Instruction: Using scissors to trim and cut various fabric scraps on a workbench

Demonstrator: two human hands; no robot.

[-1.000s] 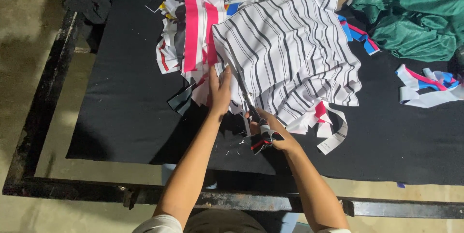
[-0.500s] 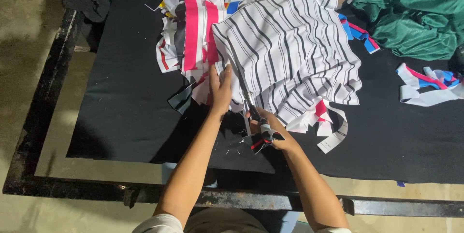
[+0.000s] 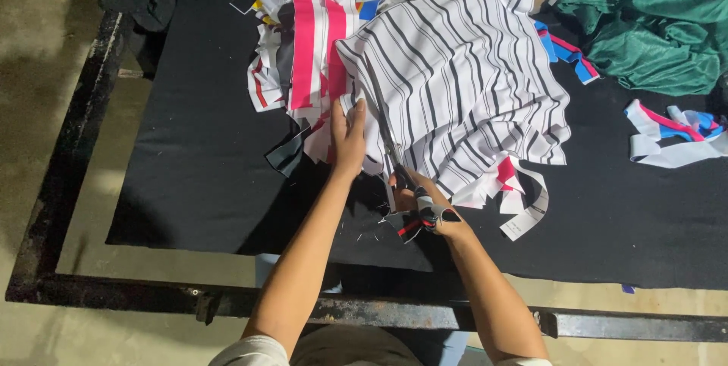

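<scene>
The white fabric with dark stripes (image 3: 462, 85) lies spread on the black table covering (image 3: 197, 169), toward the far centre, overlapping a heap of pink, white and dark offcuts (image 3: 303, 55). The left hand (image 3: 347, 138) rests flat, fingers extended, on the near-left edge of the striped piece, apparently to keep it taut and still along the cut line. The right hand (image 3: 425, 207) is closed around the handles of scissors (image 3: 394, 155), whose blades run up under the striped edge just beside the left hand. Loose strips (image 3: 523, 210) lie at the near edge of the fabric. Further strips in white, pink and blue (image 3: 671, 135) sit well apart to the right; green cloth (image 3: 652, 17) is bunched at the far right. The covering rests on a worn dark metal frame (image 3: 83, 116) over a bare concrete floor (image 3: 30, 47).
</scene>
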